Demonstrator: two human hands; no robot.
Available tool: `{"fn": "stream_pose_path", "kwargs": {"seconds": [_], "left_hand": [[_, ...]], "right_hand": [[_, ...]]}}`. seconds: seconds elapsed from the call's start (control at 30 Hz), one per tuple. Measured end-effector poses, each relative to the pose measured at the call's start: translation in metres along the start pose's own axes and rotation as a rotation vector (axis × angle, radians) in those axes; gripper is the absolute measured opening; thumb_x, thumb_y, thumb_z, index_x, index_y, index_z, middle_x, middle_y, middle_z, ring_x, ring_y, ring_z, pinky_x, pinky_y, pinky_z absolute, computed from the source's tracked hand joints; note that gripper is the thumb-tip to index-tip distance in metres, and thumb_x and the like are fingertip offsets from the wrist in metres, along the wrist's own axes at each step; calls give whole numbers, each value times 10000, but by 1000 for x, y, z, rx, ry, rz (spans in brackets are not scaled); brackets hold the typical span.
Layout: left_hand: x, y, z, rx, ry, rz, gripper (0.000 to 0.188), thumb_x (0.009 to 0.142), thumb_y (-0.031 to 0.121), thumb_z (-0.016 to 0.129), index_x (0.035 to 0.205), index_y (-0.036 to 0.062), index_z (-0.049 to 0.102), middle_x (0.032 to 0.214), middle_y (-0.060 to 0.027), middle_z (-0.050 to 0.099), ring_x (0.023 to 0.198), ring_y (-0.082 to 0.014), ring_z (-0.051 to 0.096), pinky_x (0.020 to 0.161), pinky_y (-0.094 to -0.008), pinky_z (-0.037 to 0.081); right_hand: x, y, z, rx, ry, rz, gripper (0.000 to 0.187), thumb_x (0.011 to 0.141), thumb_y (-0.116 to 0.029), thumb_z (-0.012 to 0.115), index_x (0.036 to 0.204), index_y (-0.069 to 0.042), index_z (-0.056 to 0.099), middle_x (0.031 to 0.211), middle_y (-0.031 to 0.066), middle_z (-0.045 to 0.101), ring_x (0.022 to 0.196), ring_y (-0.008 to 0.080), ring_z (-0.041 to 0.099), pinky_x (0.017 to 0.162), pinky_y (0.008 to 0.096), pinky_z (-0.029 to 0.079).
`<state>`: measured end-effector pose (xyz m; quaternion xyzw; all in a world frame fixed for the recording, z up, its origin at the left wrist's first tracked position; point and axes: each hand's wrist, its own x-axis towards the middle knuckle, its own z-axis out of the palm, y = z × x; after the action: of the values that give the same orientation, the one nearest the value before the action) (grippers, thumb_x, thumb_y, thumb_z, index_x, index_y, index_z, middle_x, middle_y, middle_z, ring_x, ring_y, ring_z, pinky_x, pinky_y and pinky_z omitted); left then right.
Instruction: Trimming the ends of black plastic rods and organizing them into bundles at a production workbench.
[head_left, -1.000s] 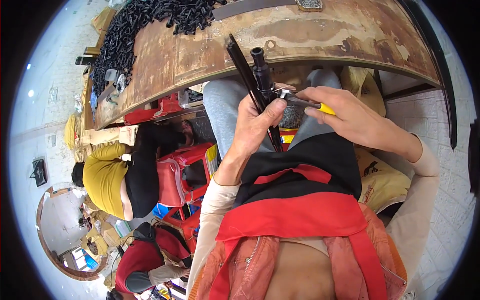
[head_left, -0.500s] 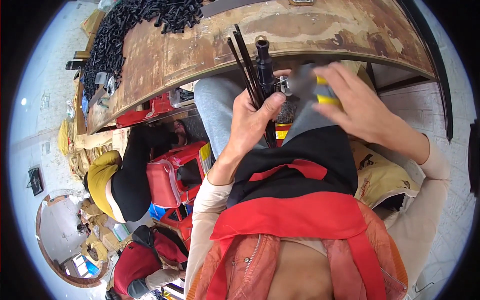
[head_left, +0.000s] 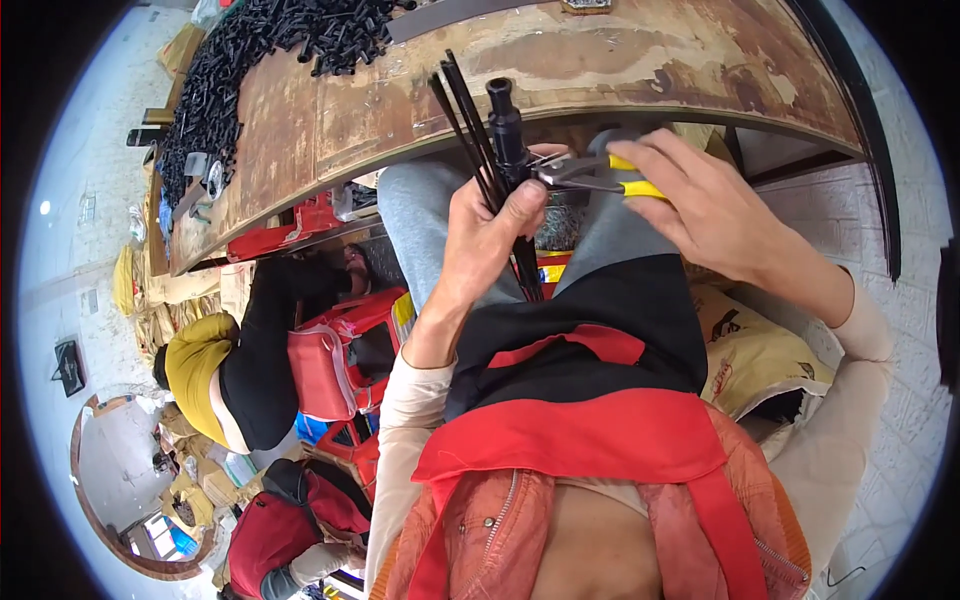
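Note:
My left hand [head_left: 480,240] is closed around a dark, ringed tubular piece [head_left: 508,130] standing nearly upright, with its thumb across the front. Several thin black rods [head_left: 465,125] are in the same grip, sticking up to the left of the tube and out below the fist. In my right hand [head_left: 715,210] is a pair of pliers [head_left: 588,178] with yellow grips, its handles slightly apart. The plier jaws are at the tube's right side, beside my left thumb, near a small shiny bit of metal. Whether they bite on it I cannot tell.
Over my knees runs a worn wooden table [head_left: 560,65], with a heap of small black tubular parts [head_left: 290,35] at its far left. A printed sack [head_left: 760,345] stands at my right. To the left are a red chair [head_left: 325,370] and two other people [head_left: 200,370], bent over.
The pliers, smeared by motion before, now show sharply with their jaws by the tube. Tube, rods and left hand appear slightly farther left, as does the whole scene.

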<state>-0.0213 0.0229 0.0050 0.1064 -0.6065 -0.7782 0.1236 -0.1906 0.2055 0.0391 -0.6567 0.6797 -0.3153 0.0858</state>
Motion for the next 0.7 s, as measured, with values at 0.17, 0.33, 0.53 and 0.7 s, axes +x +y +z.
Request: {"fn": "stream_pose_path", "kwargs": {"seconds": [0.17, 0.33, 0.53, 0.7], "left_hand": [[3, 0, 1, -38, -101, -4, 456, 971, 304, 586, 1272, -34, 541, 676, 61, 421, 607, -47, 369, 545, -207, 301], [4, 1, -1, 17, -22, -31, 612, 937, 411, 604, 1302, -67, 488, 692, 45, 394, 606, -73, 351, 570, -237, 313], [-1, 1, -5, -33, -72, 6, 634, 924, 438, 613, 1287, -68, 495, 687, 42, 403, 607, -75, 359, 562, -235, 315], [-7, 1, -5, -38, -105, -29, 590, 932, 440, 600, 1247, -51, 514, 704, 40, 403, 617, -81, 356, 566, -239, 313]], "right_hand": [[5, -8, -23, 1158, -762, 742, 339, 876, -205, 639, 1085, 9, 478, 705, 153, 584, 677, 273, 649, 593, 367, 464], [-6, -6, 6, 265, 21, 155, 366, 880, -219, 637, 1126, 10, 491, 715, 128, 581, 734, 274, 654, 646, 370, 484], [1, -11, -7, 868, -399, 473, 320, 874, -138, 600, 1119, 25, 472, 656, 96, 542, 501, 207, 590, 465, 312, 462], [-9, -11, 17, 579, -317, 362, 355, 830, -170, 636, 1097, 6, 482, 852, 136, 597, 744, 233, 658, 594, 327, 499]]}}
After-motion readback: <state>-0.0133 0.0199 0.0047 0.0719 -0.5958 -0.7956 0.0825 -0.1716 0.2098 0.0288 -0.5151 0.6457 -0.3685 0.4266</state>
